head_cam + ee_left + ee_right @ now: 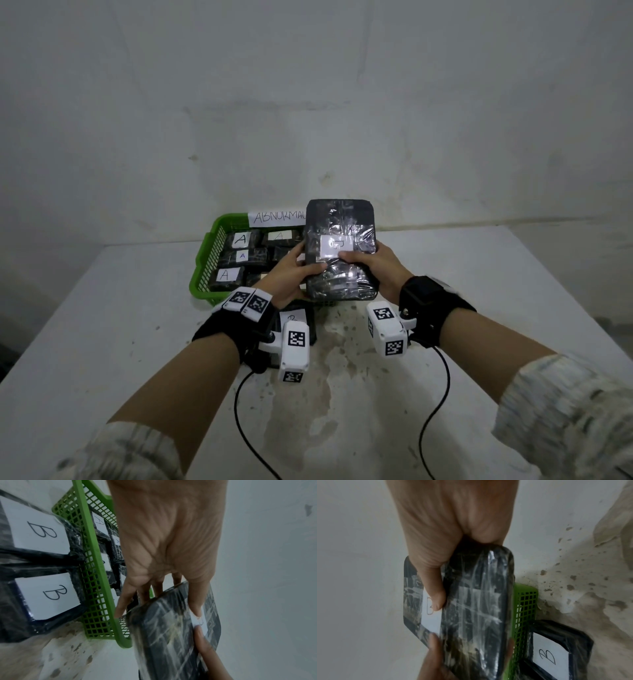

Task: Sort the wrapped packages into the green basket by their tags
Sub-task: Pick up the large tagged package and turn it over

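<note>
Both hands hold one black plastic-wrapped package (340, 250) up above the near right part of the green basket (209, 253). My left hand (310, 258) grips its left edge and my right hand (359, 263) its right edge, with both thumbs on the front. The thumbs partly cover the writing on its white tag (337, 245), which I cannot read for sure. The left wrist view shows the package (171, 628) beside the basket rim (96, 574). In the right wrist view my right thumb (436, 601) presses the tag. Several packages tagged A (239, 240) lie in the basket.
A paper sign reading ABNORMAL (279, 216) stands at the basket's back edge. Two packages tagged B (39, 530) (49, 593) lie on the stained white table (342, 377) just before the basket, under my left wrist. A wall rises close behind the table.
</note>
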Action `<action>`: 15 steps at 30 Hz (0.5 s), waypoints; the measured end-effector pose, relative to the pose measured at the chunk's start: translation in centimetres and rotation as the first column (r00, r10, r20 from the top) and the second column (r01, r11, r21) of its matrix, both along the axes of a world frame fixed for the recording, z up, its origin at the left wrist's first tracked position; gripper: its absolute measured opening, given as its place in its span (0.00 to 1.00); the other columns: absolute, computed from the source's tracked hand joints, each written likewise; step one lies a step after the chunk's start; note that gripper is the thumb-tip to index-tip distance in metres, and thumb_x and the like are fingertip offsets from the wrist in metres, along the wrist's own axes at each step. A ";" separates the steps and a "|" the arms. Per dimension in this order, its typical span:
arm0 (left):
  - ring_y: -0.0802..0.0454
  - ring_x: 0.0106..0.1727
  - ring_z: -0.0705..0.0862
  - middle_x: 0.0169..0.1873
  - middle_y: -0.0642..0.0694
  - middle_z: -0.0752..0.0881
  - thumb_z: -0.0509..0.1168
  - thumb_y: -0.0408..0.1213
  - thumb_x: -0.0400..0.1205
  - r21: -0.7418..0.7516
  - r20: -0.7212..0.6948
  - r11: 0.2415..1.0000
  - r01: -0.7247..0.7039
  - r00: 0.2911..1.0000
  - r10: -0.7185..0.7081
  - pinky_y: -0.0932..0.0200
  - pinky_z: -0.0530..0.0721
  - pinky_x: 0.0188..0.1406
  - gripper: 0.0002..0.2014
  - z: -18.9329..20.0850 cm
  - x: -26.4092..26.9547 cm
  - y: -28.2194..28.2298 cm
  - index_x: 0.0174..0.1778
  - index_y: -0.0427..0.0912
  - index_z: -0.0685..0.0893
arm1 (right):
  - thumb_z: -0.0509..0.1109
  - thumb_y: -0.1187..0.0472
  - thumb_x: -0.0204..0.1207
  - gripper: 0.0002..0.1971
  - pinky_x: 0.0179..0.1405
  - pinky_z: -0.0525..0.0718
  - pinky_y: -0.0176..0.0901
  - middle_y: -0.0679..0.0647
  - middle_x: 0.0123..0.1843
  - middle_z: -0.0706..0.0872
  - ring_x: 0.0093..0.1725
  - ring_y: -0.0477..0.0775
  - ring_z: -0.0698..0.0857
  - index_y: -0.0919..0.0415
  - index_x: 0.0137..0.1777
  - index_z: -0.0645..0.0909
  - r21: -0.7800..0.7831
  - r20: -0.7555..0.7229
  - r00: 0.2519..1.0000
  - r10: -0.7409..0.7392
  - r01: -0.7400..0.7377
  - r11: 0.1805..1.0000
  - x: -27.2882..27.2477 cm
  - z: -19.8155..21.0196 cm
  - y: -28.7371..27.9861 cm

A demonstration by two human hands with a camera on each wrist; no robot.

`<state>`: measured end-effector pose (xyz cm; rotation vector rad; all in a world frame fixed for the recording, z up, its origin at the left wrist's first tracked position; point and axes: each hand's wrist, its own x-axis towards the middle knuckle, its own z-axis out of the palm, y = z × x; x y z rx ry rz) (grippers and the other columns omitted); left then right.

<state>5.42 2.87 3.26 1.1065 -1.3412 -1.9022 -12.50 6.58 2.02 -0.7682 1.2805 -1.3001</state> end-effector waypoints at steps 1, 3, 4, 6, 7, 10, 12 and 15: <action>0.38 0.65 0.81 0.65 0.37 0.81 0.66 0.26 0.78 -0.001 -0.003 1.000 0.002 1.000 -0.002 0.29 0.77 0.63 0.32 -0.1 0.0 0.0 0.77 0.50 0.66 | 0.80 0.69 0.67 0.29 0.54 0.88 0.53 0.63 0.60 0.88 0.56 0.63 0.88 0.67 0.68 0.76 -0.002 0.012 1.000 0.000 0.000 1.000 0.0 0.0 0.0; 0.37 0.65 0.81 0.64 0.36 0.81 0.65 0.24 0.79 -0.009 -0.022 1.000 -0.028 0.999 0.028 0.31 0.78 0.63 0.33 -0.1 0.1 -0.1 0.78 0.48 0.64 | 0.80 0.67 0.67 0.30 0.56 0.87 0.54 0.60 0.62 0.87 0.59 0.63 0.87 0.64 0.69 0.74 -0.010 -0.021 0.999 0.041 -0.041 0.999 0.1 0.0 0.0; 0.37 0.63 0.82 0.63 0.36 0.81 0.65 0.24 0.79 -0.008 -0.039 0.998 -0.056 0.998 0.055 0.31 0.79 0.62 0.33 -0.2 0.1 -0.2 0.79 0.48 0.63 | 0.81 0.65 0.67 0.32 0.54 0.87 0.53 0.57 0.62 0.87 0.59 0.61 0.87 0.61 0.70 0.72 -0.003 -0.077 0.994 0.079 -0.080 0.997 0.2 0.0 0.1; 0.39 0.62 0.83 0.61 0.38 0.83 0.66 0.24 0.78 -0.001 -0.067 0.994 -0.105 0.992 0.105 0.33 0.80 0.62 0.34 -0.3 0.2 -0.6 0.79 0.47 0.63 | 0.82 0.63 0.65 0.36 0.47 0.87 0.48 0.51 0.61 0.87 0.58 0.55 0.87 0.54 0.71 0.69 0.035 -0.182 0.974 0.139 -0.135 0.990 0.6 0.0 0.4; 0.39 0.62 0.83 0.61 0.37 0.83 0.66 0.24 0.78 0.005 -0.077 0.994 -0.106 0.991 0.106 0.33 0.80 0.62 0.35 -0.3 0.2 -0.6 0.79 0.47 0.63 | 0.83 0.63 0.64 0.37 0.45 0.87 0.45 0.51 0.61 0.87 0.57 0.53 0.88 0.54 0.72 0.69 0.034 -0.202 0.969 0.145 -0.140 0.989 0.7 -0.2 0.5; 0.39 0.64 0.82 0.62 0.38 0.83 0.65 0.21 0.77 0.008 -0.075 1.000 -0.026 0.997 0.026 0.34 0.80 0.61 0.35 -0.2 0.6 -0.5 0.78 0.48 0.64 | 0.85 0.67 0.61 0.39 0.46 0.89 0.43 0.55 0.61 0.87 0.57 0.54 0.88 0.58 0.71 0.71 0.012 -0.206 0.974 0.098 -0.098 0.995 0.8 -0.6 0.5; 0.40 0.63 0.82 0.61 0.40 0.82 0.64 0.17 0.76 -0.001 -0.048 0.999 0.035 0.998 -0.035 0.38 0.82 0.59 0.38 -0.3 0.9 -0.4 0.78 0.51 0.63 | 0.83 0.69 0.63 0.37 0.44 0.89 0.41 0.55 0.62 0.87 0.56 0.53 0.88 0.58 0.70 0.70 0.008 -0.209 0.972 0.105 -0.105 0.994 1.0 -0.3 0.8; 0.41 0.63 0.81 0.63 0.39 0.81 0.62 0.13 0.75 -0.012 -0.036 1.000 0.026 0.999 -0.027 0.40 0.84 0.56 0.42 -0.8 1.2 -0.4 0.80 0.53 0.60 | 0.80 0.71 0.66 0.38 0.36 0.85 0.32 0.48 0.60 0.84 0.52 0.46 0.86 0.53 0.71 0.64 -0.001 -0.206 0.969 0.137 -0.140 0.990 1.3 0.0 1.1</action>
